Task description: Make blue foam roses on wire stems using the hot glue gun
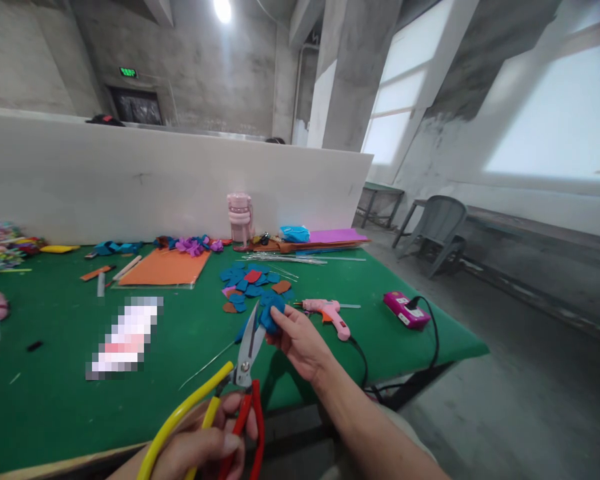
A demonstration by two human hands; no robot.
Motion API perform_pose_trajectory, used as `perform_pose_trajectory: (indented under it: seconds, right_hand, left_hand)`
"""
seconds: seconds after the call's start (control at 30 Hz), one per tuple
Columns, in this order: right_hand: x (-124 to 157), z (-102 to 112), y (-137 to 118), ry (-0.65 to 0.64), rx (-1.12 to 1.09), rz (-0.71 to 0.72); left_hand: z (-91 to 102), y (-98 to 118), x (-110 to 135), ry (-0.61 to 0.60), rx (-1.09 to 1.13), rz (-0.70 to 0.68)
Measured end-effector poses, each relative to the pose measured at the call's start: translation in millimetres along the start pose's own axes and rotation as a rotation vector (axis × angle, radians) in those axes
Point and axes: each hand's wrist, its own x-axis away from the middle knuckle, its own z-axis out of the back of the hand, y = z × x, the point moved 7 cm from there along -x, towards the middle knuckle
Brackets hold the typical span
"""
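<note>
My left hand [200, 443] is closed round the handles of a pair of scissors [245, 367], one handle yellow and one red. The blades point away from me, slightly parted, with their tips beside a blue felt piece [272, 316]. That piece is pinched between the thumb and fingers of my right hand [300, 340]; whether the blades touch it I cannot tell. Just beyond lies a scattered pile of cut felt pieces [250, 288], mostly blue, with a few red and brown ones. A thin wire [207, 365] lies left of the scissors.
A pink glue gun [325, 307] lies right of my right hand, its cord running off the edge. Near the table's right corner sits a purple power socket [405, 311]. Farther back are orange felt sheets [165, 268], a pink bottle [240, 220], wires [285, 258] and a white partition [180, 180].
</note>
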Motion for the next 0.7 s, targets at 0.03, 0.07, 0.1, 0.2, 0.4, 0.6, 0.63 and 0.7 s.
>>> perform_pose_trajectory:
  seconds: [0.03,0.07,0.1,0.2,0.4,0.6,0.63,0.7]
  right_hand:
    - [1.0,-1.7,-0.9,-0.024,0.010,0.000]
    - [2.1,-3.3,-2.0,-0.045,0.018,0.000]
    - [3.2,-4.5,-3.1,-0.060,0.026,0.002]
    - [5.6,-5.7,-5.1,-0.072,0.041,0.008]
    - [8.1,-8.3,-5.3,-0.115,0.069,0.012]
    - [8.5,-7.5,-6.5,-0.097,0.056,0.006]
    - [8.0,-6.1,-5.5,-0.080,0.049,-0.008]
    - [7.0,-4.2,-3.8,-0.062,0.042,-0.028]
  left_hand:
    - [0.5,-0.4,-0.5,0.003,0.002,-0.009]
    - [0.8,-0.8,-0.9,0.004,0.008,-0.018]
    - [0.9,-1.3,-1.5,0.004,0.020,-0.024]
    - [-0.2,-1.7,-3.0,-0.010,0.049,-0.039]
    - [-0.1,-1.8,-3.5,-0.003,0.077,-0.067]
    - [3.8,-1.5,-1.3,0.047,0.035,-0.060]
    - [3.1,-0.2,-1.1,0.045,0.028,-0.066]
    - [0.5,2.0,-1.0,0.030,0.034,-0.068]
